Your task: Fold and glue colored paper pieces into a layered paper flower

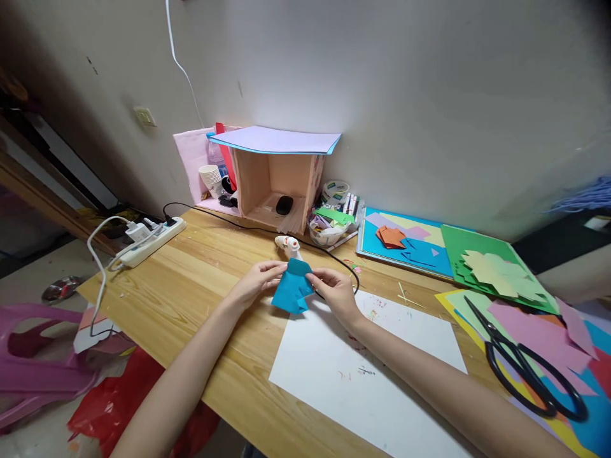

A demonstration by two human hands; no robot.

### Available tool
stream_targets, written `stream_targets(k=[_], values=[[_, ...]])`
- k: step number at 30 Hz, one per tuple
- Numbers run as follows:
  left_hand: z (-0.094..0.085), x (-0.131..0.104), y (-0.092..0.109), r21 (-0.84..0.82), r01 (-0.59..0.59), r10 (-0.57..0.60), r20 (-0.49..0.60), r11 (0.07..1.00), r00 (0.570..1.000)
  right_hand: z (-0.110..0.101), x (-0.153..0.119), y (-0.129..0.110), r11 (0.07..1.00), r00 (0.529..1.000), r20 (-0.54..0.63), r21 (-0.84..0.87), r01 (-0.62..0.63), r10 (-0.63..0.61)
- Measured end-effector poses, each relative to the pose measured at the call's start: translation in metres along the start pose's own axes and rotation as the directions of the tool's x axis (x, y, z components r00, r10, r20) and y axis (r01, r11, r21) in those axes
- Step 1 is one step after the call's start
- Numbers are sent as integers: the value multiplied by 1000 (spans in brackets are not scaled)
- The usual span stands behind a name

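Observation:
A piece of blue paper [292,289], folded and cut with a notch near its lower right, is held up between both hands above the table. My left hand [260,280] pinches its upper left edge. On the other side, my right hand [337,291] grips the right edge between thumb and fingers. Just behind the paper lies a white glue gun [287,244], its lower part hidden by the paper. Below my right forearm, a white sheet [329,375] with coloured marks lies flat on the wooden table.
Black-handled scissors [520,362] rest on coloured paper scraps at the right. A cardboard box [277,172] with a lilac top stands against the wall, beside a bowl [327,236] of supplies. A power strip [151,243] sits at the left edge. Green sheets [470,238] lie at the back right.

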State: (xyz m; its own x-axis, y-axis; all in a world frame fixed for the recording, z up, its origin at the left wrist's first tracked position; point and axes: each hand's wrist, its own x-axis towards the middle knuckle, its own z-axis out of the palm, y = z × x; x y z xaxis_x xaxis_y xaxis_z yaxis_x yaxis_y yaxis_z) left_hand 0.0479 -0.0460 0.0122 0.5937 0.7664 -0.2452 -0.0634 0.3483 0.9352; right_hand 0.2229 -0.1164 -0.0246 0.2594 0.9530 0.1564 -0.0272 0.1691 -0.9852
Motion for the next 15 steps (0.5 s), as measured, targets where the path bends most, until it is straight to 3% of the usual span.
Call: stream_targets(k=[4,7,11,15], values=[[4,-5,2,72,58,-70,179,996,981,-4,4,0,999,986,-166,19,33,-30],[4,-6,-1,173,106,-146,239,979,960,-6,6,2,999,976,-215,13,37,-33],[2,-2,-9,197,135,-174,195,971,965,-7,3,1,989,972,-197,-95,112,-129],[1,1,-11,178,149,-179,167,973,970,-10,1,-6,887,919,-48,-286,363,-392]])
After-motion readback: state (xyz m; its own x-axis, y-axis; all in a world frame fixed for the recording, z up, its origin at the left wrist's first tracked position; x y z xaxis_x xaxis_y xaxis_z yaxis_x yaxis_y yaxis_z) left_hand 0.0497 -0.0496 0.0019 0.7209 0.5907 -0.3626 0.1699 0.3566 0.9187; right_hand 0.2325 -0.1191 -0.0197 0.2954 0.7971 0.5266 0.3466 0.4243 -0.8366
